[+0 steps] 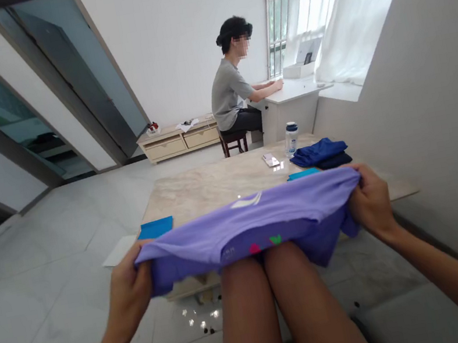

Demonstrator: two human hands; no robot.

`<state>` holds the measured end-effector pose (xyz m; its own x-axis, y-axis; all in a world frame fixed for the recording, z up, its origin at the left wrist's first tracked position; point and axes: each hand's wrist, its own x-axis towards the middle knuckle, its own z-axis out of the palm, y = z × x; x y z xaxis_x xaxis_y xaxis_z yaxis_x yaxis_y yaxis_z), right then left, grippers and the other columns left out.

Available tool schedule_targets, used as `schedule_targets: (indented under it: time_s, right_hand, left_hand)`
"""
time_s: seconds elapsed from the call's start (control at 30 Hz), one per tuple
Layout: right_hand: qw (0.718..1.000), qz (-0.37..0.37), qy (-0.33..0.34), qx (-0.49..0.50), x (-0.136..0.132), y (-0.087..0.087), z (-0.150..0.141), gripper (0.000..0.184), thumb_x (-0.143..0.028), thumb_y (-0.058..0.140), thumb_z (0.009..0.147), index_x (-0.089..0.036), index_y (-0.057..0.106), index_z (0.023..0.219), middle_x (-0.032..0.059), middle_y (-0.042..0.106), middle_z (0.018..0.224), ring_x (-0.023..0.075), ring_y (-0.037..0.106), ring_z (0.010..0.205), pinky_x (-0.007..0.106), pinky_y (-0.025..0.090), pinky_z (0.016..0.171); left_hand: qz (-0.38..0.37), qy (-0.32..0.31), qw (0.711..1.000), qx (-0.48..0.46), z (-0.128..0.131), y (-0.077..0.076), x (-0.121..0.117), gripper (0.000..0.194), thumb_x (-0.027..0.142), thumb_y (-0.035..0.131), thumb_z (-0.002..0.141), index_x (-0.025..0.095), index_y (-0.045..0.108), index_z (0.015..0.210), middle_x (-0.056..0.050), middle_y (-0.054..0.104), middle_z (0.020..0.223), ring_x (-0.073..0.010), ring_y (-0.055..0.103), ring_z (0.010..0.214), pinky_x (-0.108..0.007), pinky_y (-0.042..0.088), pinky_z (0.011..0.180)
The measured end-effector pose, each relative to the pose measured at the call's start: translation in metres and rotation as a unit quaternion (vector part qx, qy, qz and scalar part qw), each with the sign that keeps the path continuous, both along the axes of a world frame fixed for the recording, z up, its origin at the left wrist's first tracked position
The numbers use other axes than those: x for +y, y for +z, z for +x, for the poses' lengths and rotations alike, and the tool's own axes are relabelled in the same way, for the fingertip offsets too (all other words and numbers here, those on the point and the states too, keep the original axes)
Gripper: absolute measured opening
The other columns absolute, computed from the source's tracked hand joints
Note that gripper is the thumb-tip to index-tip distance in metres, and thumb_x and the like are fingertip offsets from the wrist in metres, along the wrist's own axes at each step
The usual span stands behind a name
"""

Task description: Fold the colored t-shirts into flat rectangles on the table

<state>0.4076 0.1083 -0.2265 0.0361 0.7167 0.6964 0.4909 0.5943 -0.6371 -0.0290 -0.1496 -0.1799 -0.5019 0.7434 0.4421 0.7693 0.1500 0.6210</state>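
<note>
Two grips are sharing one purple shirt (248, 227): the left grip (128, 292) and the right grip (370, 203) are each closing around a bunched edge of the cloth, fully shut on it, and are stretching it into a wide band between them. The shirt is hanging just above the person's bare thighs (270, 306) and touching them, with its lower folds sagging between the grips. It looks light, soft and limp, likely to slump wherever it is left unsupported, so its two opposite edges, where the grips are holding, seem the sensible places to take hold. Ahead of the right grip, a pale marble counter (213, 183) is carrying a folded blue cloth (318, 151), a clear bottle (291, 138), a phone (270, 159) and a flat teal cloth (303, 174). Ahead of the left grip, a blue folded square (154, 228) is lying on the counter's near corner. Far beyond both grips, a co-worker (230, 91) is sitting at a white desk (292, 89), with both arms resting on it.
</note>
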Motion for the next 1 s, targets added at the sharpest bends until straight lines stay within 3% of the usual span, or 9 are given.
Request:
schedule_targets:
  time_s: [0.1, 0.23, 0.4, 0.5, 0.6, 0.67, 0.77, 0.87, 1.0]
  right_hand:
    - [0.994, 0.026, 0.001, -0.107, 0.004, -0.053, 0.016, 0.027, -0.039, 0.055, 0.102, -0.024, 0.077, 0.107, 0.0055, 0.081, 0.086, 0.0237, 0.070, 0.060, 0.034, 0.052, 0.060]
    - [0.979, 0.081, 0.044, -0.180, 0.035, -0.097, 0.021, 0.033, -0.043, 0.052, 0.109, -0.021, 0.077, 0.106, 0.0065, 0.082, 0.083, 0.0205, 0.065, 0.047, 0.033, 0.049, 0.054]
    - [0.963, 0.000, 0.018, -0.270, 0.119, -0.136, -0.035, 0.034, -0.035, 0.045, 0.108, -0.021, 0.076, 0.109, 0.0065, 0.078, 0.075, 0.0260, 0.071, 0.057, 0.034, 0.049, 0.056]
    - [0.923, -0.074, 0.023, -0.377, 0.153, -0.165, -0.081, 0.038, -0.025, 0.046, 0.103, -0.019, 0.076, 0.124, 0.0161, 0.084, 0.108, 0.0343, 0.080, 0.092, 0.041, 0.059, 0.075]
    - [0.910, -0.078, 0.064, -0.401, 0.144, -0.196, -0.112, 0.047, -0.022, 0.045, 0.104, -0.015, 0.071, 0.142, 0.0218, 0.074, 0.144, 0.0394, 0.070, 0.130, 0.055, 0.056, 0.109]
    - [0.911, -0.072, 0.108, -0.391, 0.121, -0.214, -0.123, 0.050, -0.022, 0.040, 0.108, -0.018, 0.069, 0.149, 0.0185, 0.069, 0.153, 0.0366, 0.064, 0.142, 0.057, 0.049, 0.121]
    - [0.911, -0.086, 0.143, -0.376, 0.086, -0.241, -0.128, 0.051, -0.029, 0.037, 0.113, -0.021, 0.065, 0.155, 0.0146, 0.063, 0.163, 0.0329, 0.058, 0.152, 0.055, 0.045, 0.128]
    - [0.910, -0.115, 0.124, -0.379, 0.070, -0.262, -0.128, 0.056, -0.039, 0.037, 0.115, -0.018, 0.058, 0.162, 0.0171, 0.052, 0.172, 0.0348, 0.049, 0.160, 0.058, 0.040, 0.132]
    - [0.899, -0.136, 0.096, -0.404, 0.072, -0.271, -0.132, 0.060, -0.039, 0.038, 0.113, -0.013, 0.054, 0.165, 0.0199, 0.047, 0.175, 0.0367, 0.043, 0.164, 0.062, 0.033, 0.134]
  left_hand:
    - [-0.023, 0.016, 0.999, 0.045, -0.011, -0.052, -0.005, 0.027, 0.039, 0.054, 0.091, 0.028, 0.078, 0.091, 0.005, 0.059, 0.053, -0.0189, 0.052, 0.042, -0.032, 0.044, 0.048]
    - [-0.022, 0.062, 0.993, 0.101, -0.041, -0.090, 0.006, 0.031, 0.038, 0.051, 0.099, 0.030, 0.080, 0.092, 0.006, 0.057, 0.051, -0.0171, 0.050, 0.038, -0.031, 0.044, 0.052]
    - [-0.128, 0.071, 0.981, 0.128, -0.086, -0.120, 0.084, 0.038, 0.041, 0.048, 0.104, 0.025, 0.082, 0.101, 0.000, 0.066, 0.060, -0.0206, 0.063, 0.051, -0.030, 0.047, 0.060]
    - [-0.226, 0.107, 0.952, 0.178, -0.088, -0.158, 0.139, 0.039, 0.034, 0.047, 0.104, 0.020, 0.080, 0.122, -0.014, 0.083, 0.096, -0.0339, 0.079, 0.090, -0.041, 0.059, 0.082]
    - [-0.220, 0.056, 0.951, 0.212, -0.059, -0.209, 0.166, 0.053, 0.018, 0.042, 0.102, 0.017, 0.069, 0.148, -0.022, 0.072, 0.148, -0.0385, 0.067, 0.139, -0.059, 0.048, 0.122]
    - [-0.207, 0.008, 0.958, 0.200, -0.032, -0.240, 0.166, 0.056, 0.018, 0.037, 0.106, 0.019, 0.065, 0.155, -0.018, 0.066, 0.159, -0.0348, 0.059, 0.152, -0.060, 0.036, 0.133]
    - [-0.224, -0.050, 0.959, 0.167, -0.005, -0.276, 0.160, 0.056, 0.032, 0.037, 0.113, 0.019, 0.059, 0.162, -0.016, 0.057, 0.169, -0.0317, 0.051, 0.160, -0.058, 0.033, 0.137]
    - [-0.253, -0.047, 0.954, 0.153, -0.001, -0.291, 0.157, 0.062, 0.041, 0.038, 0.114, 0.015, 0.051, 0.168, -0.018, 0.047, 0.176, -0.0326, 0.045, 0.165, -0.059, 0.031, 0.138]
    - [-0.284, -0.038, 0.945, 0.156, -0.010, -0.289, 0.159, 0.063, 0.042, 0.038, 0.113, 0.014, 0.051, 0.169, -0.019, 0.043, 0.177, -0.0332, 0.042, 0.166, -0.060, 0.031, 0.138]
